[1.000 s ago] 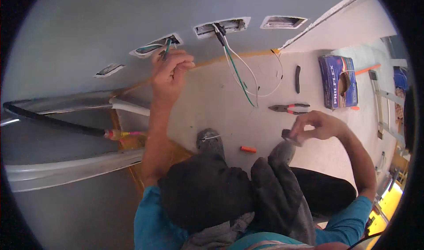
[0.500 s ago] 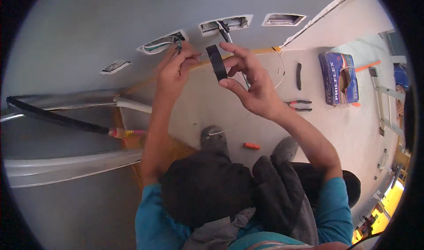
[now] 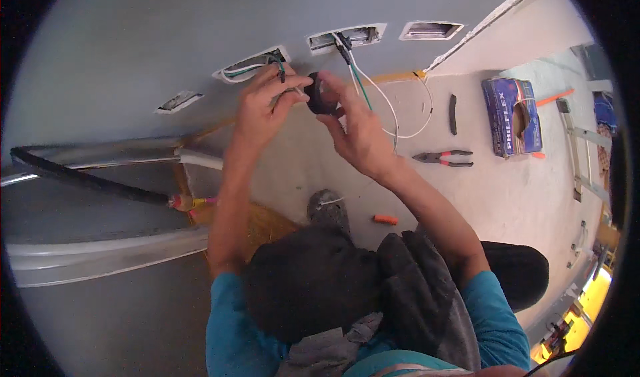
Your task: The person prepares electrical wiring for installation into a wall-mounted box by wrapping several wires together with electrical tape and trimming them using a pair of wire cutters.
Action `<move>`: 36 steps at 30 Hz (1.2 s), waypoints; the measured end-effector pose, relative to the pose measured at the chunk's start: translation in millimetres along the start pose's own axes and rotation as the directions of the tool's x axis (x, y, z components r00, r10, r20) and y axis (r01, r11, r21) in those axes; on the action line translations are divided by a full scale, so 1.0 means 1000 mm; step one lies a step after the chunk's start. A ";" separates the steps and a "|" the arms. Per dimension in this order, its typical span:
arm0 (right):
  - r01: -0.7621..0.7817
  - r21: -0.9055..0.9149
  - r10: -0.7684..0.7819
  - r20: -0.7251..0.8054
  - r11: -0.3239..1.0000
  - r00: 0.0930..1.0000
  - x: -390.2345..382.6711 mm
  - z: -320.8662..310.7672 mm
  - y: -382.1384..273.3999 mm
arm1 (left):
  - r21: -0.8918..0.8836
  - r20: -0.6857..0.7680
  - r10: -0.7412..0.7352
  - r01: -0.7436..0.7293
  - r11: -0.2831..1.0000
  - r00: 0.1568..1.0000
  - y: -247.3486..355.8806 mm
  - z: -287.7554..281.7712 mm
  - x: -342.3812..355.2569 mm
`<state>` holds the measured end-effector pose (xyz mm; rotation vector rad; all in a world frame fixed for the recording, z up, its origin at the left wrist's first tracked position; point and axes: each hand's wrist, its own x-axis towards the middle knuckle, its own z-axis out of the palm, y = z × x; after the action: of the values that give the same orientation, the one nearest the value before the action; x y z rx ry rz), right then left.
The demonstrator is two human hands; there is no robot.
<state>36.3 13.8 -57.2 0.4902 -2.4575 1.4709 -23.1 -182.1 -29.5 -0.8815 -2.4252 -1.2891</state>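
Note:
My right hand (image 3: 363,127) grips a roll of black electrical tape (image 3: 315,96) by its rim, thumb below and fingers above. Close beside it, my left hand (image 3: 263,110) is closed in a pinch, with a thin pale wire end (image 3: 300,92) showing at its fingertips. White and green wires (image 3: 243,70) come out of the wall opening (image 3: 223,76) just behind that hand. A dark, tape-wrapped wire end (image 3: 281,74) sticks up above the left fingers. The roll nearly touches the left fingertips.
White and green wires (image 3: 363,80) hang from a second wall opening (image 3: 379,34) to the floor. On the floor lie red-handled pliers (image 3: 447,158), a black strip (image 3: 453,114), an orange piece (image 3: 385,220) and a blue box (image 3: 497,120). A ladder (image 3: 579,154) is at the right.
My right hand has moved left with the tape roll, bringing it up to my left fingertips. The roll has turned. The pliers and hanging wires now show more fully.

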 end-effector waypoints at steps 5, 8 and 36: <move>0.007 0.043 -0.009 0.048 0.999 0.999 0.004 0.001 -0.002 | -0.027 -0.042 0.009 -0.011 1.000 0.999 0.005 0.000 0.002; 0.021 0.080 -0.026 0.057 0.997 0.998 0.004 -0.001 -0.003 | -0.016 -0.025 0.003 -0.004 1.000 1.000 0.007 -0.002 0.005; -0.362 0.333 0.448 -0.233 0.871 0.863 -0.014 0.032 0.000 | -0.058 0.087 -0.044 0.049 0.997 0.995 0.000 -0.006 0.000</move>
<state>48.6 -11.7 -77.2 -0.2306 -2.1996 1.9054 -23.3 -187.1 -26.2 -0.9196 -2.4985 -1.3744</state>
